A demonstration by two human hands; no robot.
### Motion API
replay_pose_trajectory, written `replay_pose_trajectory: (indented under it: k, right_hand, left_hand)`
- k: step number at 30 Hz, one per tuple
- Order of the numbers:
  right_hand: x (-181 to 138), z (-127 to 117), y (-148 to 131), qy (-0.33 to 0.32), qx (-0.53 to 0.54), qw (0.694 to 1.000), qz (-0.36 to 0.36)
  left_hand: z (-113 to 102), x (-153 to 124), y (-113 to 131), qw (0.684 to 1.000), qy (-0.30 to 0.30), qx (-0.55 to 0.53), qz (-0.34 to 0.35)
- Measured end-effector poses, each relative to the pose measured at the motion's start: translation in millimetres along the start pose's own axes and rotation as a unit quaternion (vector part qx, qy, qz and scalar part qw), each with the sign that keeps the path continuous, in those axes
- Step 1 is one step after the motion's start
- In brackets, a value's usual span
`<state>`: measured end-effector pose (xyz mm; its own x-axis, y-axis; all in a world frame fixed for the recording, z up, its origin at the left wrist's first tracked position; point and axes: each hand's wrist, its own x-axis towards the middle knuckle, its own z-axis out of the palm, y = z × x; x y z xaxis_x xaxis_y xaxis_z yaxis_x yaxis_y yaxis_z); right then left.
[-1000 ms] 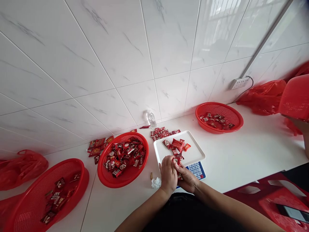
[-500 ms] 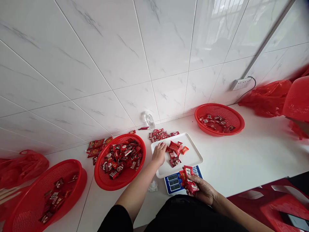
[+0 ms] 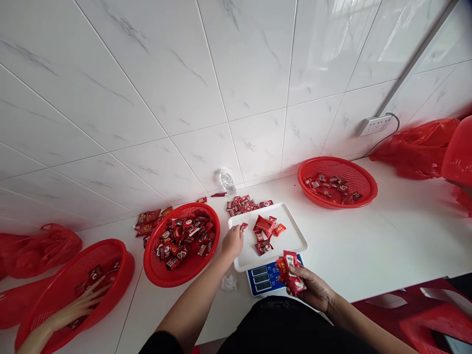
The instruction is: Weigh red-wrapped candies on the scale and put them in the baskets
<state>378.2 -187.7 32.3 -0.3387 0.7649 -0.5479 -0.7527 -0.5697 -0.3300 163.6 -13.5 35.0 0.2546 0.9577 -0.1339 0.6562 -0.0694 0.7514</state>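
Observation:
My left hand (image 3: 233,242) is closed over the left edge of a white tray (image 3: 295,236), pinching a small red snack packet (image 3: 244,227). On the tray lies a loose pile of red snack packets (image 3: 264,231), a little to the right of that hand. The tray rests on a blue scale (image 3: 261,279) with three display windows. Over the scale's right side, my right hand (image 3: 313,287) grips a bunch of red snack packets (image 3: 290,268); its fingers are partly hidden behind them.
A red basket (image 3: 149,265) full of packets stands left of the tray. Another person's hand (image 3: 86,302) reaches into the far-left basket (image 3: 123,275). A third basket (image 3: 374,189) sits at right. Behind the tray are loose packets (image 3: 241,205) and a clear bottle (image 3: 227,183).
My left hand has drawn back leftward from the pile on the tray and now pinches a packet. Another person's hand has come into the far-left basket. My right hand keeps its bunch.

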Motion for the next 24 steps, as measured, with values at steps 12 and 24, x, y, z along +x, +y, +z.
replay_pose_trajectory:
  k: [12,24]
  right_hand:
    - [-4.1,1.2,-4.2,-0.083,-0.094,0.992,-0.012]
    - [-21.1,-2.1,-18.1,-0.112,-0.131,0.985,-0.007]
  left_hand:
    - [38.6,-87.1,57.8,0.956,-0.243,-0.157,0.056]
    - [55.5,36.6,54.7,0.935,-0.160,0.248,0.197]
